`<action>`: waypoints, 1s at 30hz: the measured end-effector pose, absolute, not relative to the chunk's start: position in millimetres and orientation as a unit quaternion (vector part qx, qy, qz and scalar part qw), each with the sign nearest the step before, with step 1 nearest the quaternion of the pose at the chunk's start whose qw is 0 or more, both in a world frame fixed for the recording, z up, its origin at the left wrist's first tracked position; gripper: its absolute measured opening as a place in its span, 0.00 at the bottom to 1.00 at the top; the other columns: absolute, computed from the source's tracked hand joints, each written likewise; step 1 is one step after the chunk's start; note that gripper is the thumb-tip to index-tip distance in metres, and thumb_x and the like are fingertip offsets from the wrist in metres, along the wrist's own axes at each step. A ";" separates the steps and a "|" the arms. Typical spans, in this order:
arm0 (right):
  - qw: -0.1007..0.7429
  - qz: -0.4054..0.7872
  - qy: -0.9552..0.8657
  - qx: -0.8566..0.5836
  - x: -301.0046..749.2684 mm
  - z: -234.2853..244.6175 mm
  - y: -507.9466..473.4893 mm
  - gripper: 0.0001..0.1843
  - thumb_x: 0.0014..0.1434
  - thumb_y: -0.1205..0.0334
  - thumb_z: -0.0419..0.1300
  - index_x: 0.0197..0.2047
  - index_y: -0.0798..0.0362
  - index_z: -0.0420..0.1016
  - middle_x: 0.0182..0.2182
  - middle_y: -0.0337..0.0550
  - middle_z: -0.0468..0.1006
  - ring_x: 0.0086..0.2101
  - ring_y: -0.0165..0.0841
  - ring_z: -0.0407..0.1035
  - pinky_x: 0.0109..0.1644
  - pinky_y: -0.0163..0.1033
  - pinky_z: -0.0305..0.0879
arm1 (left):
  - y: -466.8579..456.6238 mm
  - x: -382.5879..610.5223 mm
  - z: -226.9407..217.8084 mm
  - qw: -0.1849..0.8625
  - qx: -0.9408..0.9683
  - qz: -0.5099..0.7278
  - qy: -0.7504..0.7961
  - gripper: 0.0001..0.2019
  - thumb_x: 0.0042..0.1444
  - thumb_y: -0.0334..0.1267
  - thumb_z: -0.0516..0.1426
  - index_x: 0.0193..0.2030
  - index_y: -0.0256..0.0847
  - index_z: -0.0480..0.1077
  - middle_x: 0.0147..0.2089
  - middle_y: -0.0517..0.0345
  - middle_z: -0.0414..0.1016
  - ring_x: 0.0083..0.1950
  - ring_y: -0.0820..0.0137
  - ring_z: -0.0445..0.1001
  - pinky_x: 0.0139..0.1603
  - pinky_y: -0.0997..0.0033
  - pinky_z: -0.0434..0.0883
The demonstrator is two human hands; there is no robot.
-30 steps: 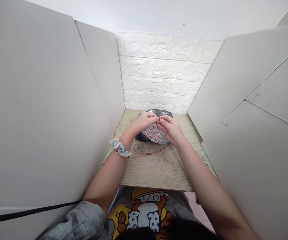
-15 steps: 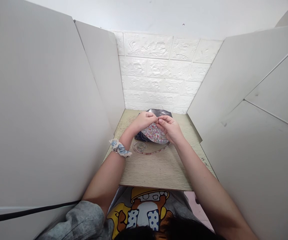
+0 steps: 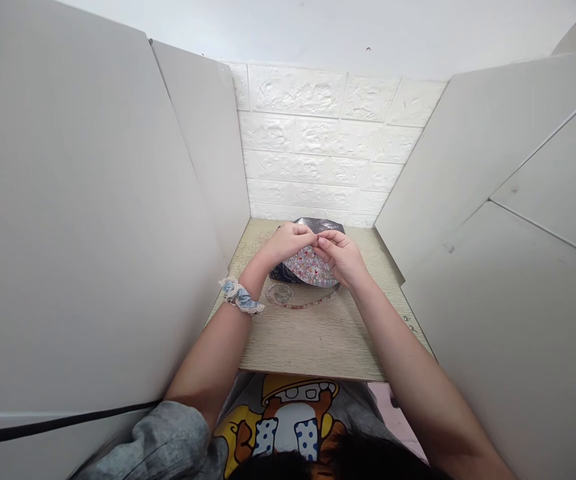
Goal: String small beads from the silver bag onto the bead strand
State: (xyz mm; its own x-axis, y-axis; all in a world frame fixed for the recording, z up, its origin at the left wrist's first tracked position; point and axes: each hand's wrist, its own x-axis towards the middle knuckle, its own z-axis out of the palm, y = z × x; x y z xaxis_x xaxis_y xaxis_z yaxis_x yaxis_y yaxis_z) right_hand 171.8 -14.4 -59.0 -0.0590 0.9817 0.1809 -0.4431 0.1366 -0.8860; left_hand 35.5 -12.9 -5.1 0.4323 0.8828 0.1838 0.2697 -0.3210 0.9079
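Both hands meet fingertip to fingertip above a heap of small pink, white and red beads, which lies in a dark bag. My left hand is closed in a pinch, thumb against fingers. Touching it, my right hand also pinches with thumb and index finger. Whatever sits between the fingertips is too small to make out. A strand of threaded beads curves across the table below the bag, its right end passing under my right hand. At its left lies a clear round coil.
A pale wood-grain table carries everything. Grey panels rise close on the left, with more panels on the right. White brick-pattern wall stands behind. Small shiny bits lie at the table's right edge.
Almost nothing differs. The two pinched hands stay together over the beads, with only a tiny shift of the fingertips.
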 end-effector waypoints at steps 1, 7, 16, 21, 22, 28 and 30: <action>0.612 0.580 -0.440 -0.308 171.9 -59.3 -14.1 0.09 0.39 0.64 0.65 0.27 0.52 0.71 0.25 0.33 0.73 0.30 0.22 0.68 0.38 0.27 0.66 | -12.8 35.4 -5.3 0.426 0.731 0.357 0.395 0.09 0.42 0.36 0.49 0.16 0.35 0.58 0.16 0.66 0.49 0.19 0.82 0.46 0.18 0.79 0.46; 0.610 0.566 -0.455 -0.315 173.1 -61.8 -11.8 0.10 0.40 0.63 0.64 0.28 0.52 0.71 0.26 0.34 0.73 0.31 0.24 0.69 0.40 0.31 0.66 | -10.3 34.2 -8.0 0.424 0.736 0.336 0.406 0.11 0.44 0.40 0.50 0.17 0.36 0.59 0.16 0.65 0.52 0.18 0.82 0.48 0.17 0.79 0.47; 0.599 0.460 -0.548 -0.360 175.1 -61.0 -13.8 0.09 0.42 0.59 0.62 0.28 0.53 0.70 0.24 0.36 0.73 0.28 0.27 0.68 0.36 0.36 0.65 | -7.1 31.3 -8.8 0.425 0.752 0.291 0.412 0.14 0.47 0.43 0.50 0.19 0.35 0.65 0.12 0.65 0.55 0.16 0.81 0.53 0.18 0.79 0.52; 0.599 0.413 -0.593 -0.344 175.4 -60.2 -15.2 0.07 0.45 0.60 0.61 0.25 0.53 0.68 0.30 0.38 0.72 0.33 0.28 0.67 0.37 0.35 0.63 | -7.9 30.7 -7.5 0.461 0.741 0.277 0.402 0.14 0.48 0.44 0.51 0.21 0.34 0.67 0.12 0.65 0.55 0.15 0.81 0.53 0.18 0.79 0.53; 0.600 0.402 -0.600 -0.345 175.3 -60.4 -14.7 0.07 0.45 0.60 0.61 0.25 0.53 0.68 0.30 0.38 0.72 0.34 0.28 0.66 0.38 0.35 0.63 | -7.8 30.6 -7.6 0.471 0.738 0.274 0.399 0.14 0.48 0.44 0.51 0.21 0.34 0.67 0.12 0.65 0.55 0.15 0.81 0.53 0.18 0.78 0.53; 0.607 0.377 -0.594 -0.368 175.3 -59.0 -13.5 0.07 0.45 0.59 0.60 0.26 0.53 0.68 0.27 0.37 0.70 0.31 0.26 0.65 0.37 0.34 0.62 | -3.3 30.0 -11.2 0.503 0.721 0.293 0.376 0.13 0.47 0.44 0.52 0.22 0.35 0.64 0.16 0.64 0.59 0.15 0.83 0.52 0.17 0.80 0.50; 0.612 0.390 -0.574 -0.379 177.9 -56.3 -14.2 0.08 0.45 0.58 0.61 0.27 0.53 0.68 0.26 0.37 0.70 0.29 0.26 0.65 0.35 0.34 0.63 | -1.4 30.0 -12.7 0.508 0.713 0.304 0.376 0.11 0.47 0.42 0.52 0.23 0.35 0.64 0.19 0.62 0.63 0.16 0.84 0.54 0.16 0.80 0.50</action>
State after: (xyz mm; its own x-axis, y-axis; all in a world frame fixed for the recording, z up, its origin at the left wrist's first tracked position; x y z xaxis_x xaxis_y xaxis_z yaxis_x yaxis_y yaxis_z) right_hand 177.9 -14.2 -56.3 0.0359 0.9131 0.4061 -0.0418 0.4074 -0.9123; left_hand 30.0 -1.4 -12.7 0.5332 0.8445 0.0511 0.2273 -0.2012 0.9528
